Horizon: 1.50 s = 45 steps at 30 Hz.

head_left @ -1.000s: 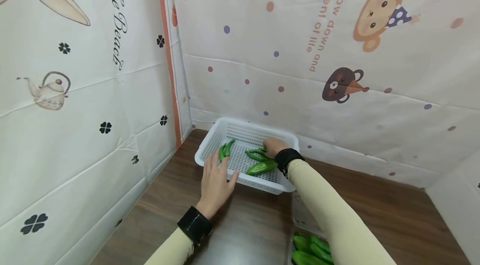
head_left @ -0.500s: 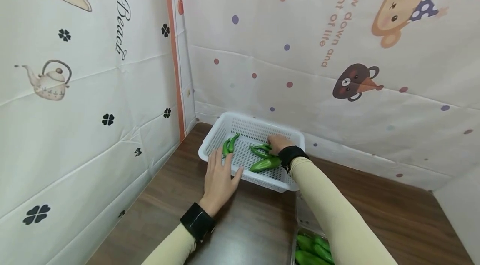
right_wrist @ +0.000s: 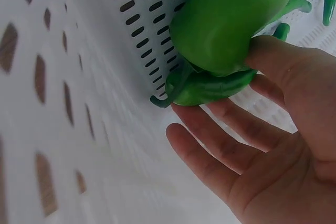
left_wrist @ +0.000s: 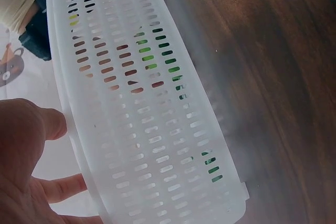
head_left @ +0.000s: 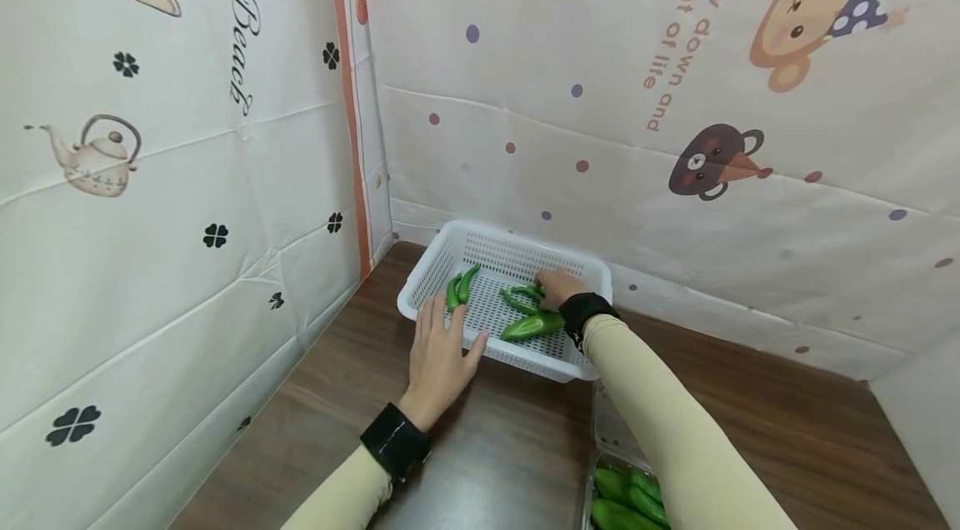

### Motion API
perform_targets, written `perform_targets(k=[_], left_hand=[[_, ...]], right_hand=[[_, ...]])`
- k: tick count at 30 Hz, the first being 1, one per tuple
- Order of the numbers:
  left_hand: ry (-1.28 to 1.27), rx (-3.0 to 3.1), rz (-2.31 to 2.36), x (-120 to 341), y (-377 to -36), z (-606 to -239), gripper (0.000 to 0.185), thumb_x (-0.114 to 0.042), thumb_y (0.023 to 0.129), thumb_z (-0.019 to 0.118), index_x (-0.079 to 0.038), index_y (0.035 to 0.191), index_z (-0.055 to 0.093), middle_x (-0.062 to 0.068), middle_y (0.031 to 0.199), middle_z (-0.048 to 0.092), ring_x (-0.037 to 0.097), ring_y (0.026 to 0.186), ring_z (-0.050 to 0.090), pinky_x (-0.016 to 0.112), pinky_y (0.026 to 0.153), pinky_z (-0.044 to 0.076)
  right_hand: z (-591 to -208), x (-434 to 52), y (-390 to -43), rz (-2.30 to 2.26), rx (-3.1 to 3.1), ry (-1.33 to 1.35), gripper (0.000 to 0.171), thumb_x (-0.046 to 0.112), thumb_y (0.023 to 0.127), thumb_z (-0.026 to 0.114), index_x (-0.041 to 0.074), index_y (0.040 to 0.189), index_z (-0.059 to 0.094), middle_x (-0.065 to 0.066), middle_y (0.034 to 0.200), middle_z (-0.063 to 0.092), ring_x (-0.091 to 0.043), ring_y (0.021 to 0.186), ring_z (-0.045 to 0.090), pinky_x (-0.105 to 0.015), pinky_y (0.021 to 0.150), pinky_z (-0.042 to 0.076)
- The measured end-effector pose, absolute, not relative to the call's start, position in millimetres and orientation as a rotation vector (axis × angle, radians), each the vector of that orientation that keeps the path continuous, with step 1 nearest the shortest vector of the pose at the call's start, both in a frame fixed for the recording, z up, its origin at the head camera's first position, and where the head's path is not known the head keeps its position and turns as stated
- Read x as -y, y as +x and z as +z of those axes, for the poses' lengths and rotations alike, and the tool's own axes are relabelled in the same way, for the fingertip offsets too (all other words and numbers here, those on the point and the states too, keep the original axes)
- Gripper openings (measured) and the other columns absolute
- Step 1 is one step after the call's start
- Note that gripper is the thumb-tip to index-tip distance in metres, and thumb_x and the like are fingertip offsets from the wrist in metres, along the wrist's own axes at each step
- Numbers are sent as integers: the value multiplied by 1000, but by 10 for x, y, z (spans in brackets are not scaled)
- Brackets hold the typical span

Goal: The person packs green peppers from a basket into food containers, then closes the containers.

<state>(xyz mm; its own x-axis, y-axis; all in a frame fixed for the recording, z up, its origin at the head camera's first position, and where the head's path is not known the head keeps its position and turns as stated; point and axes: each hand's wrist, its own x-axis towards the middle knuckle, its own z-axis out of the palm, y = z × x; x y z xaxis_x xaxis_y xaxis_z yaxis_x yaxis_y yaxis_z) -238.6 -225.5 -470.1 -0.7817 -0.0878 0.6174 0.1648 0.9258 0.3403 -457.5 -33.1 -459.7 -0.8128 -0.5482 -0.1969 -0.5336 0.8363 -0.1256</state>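
- We steady the white basket (head_left: 442,259) with our left hand (head_left: 438,359) on its near rim at about 7 o'clock of the basket, so it does not slide on the brown surface (head_left: 495,447) while the other hand works inside.
- To do this well, we judge it best to keep that bracing hand flat and low, and to lay the peppers (head_left: 528,326) on the perforated floor without piling them against the wall.
- Left fingers (left_wrist: 52,121): straight and spread, resting against the rim from outside (nothing is gripped; the wrist view shows them loose beside the slotted wall).
- Our right hand (head_left: 558,287) is inside the basket towards 3 o'clock, at the cluster of green peppers.
- Right fingers (right_wrist: 210,137): released and gently extended, the palm open; the thumb touches a slim pepper (right_wrist: 212,87) that lies under a bigger one (right_wrist: 231,17).
- Two more slim peppers (head_left: 459,287) lie at about 9 o'clock of the basket floor, apart from the hand.
- A clear tray of further green peppers (head_left: 622,501) sits near us at 5 o'clock.
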Motion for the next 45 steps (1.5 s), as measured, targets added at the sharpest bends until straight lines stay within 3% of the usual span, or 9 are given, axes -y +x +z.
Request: perform_targets(k=[7,12,21,32,37,45], left_hand=[[-64,2402,-503,2257,-2389,-4710,51,-35,91,77,2,124,65,31,142,49,48,132,46,59,114,36],[-59,2412,-515,2253,-2377,-4703,51,-35,92,76,2,125,66,30,142,49,48,133,45,58,115,36],[-64,2404,-496,2252,-2376,-4690,51,-35,91,77,2,125,66,31,142,50,47,134,46,59,114,37],[-84,2388,-491,2255,-2367,-4705,49,-35,91,77,2,122,66,30,137,52,48,130,48,59,113,38],[-83,2402,-510,2238,-2337,-4686,49,-34,92,77,2,123,65,30,138,51,49,131,48,61,113,36],[-98,2414,-545,2214,-2310,-4660,48,-32,93,75,1,126,65,31,142,48,48,134,45,63,115,33]], right_hand=[[-4585,356,-4580,-133,-2773,-770,39,7,88,77,2,126,66,-12,109,69,-25,89,58,-41,82,50],[-4582,360,-4583,-105,-2758,-752,34,8,89,76,3,122,66,-10,106,68,-23,88,56,-39,81,48],[-4489,334,-4550,-132,-2750,-773,34,8,90,79,-1,121,67,-18,118,69,-34,111,65,-47,95,54],[-4441,313,-4498,-225,-2764,-812,32,2,93,74,-4,123,66,-23,124,67,-38,117,63,-49,98,54],[-4353,305,-4407,-202,-2774,-814,32,7,95,73,-3,125,65,-21,124,67,-37,114,64,-48,96,54],[-4171,292,-4285,-193,-2770,-812,39,6,98,69,-2,135,61,-21,134,63,-37,124,59,-48,102,51]])
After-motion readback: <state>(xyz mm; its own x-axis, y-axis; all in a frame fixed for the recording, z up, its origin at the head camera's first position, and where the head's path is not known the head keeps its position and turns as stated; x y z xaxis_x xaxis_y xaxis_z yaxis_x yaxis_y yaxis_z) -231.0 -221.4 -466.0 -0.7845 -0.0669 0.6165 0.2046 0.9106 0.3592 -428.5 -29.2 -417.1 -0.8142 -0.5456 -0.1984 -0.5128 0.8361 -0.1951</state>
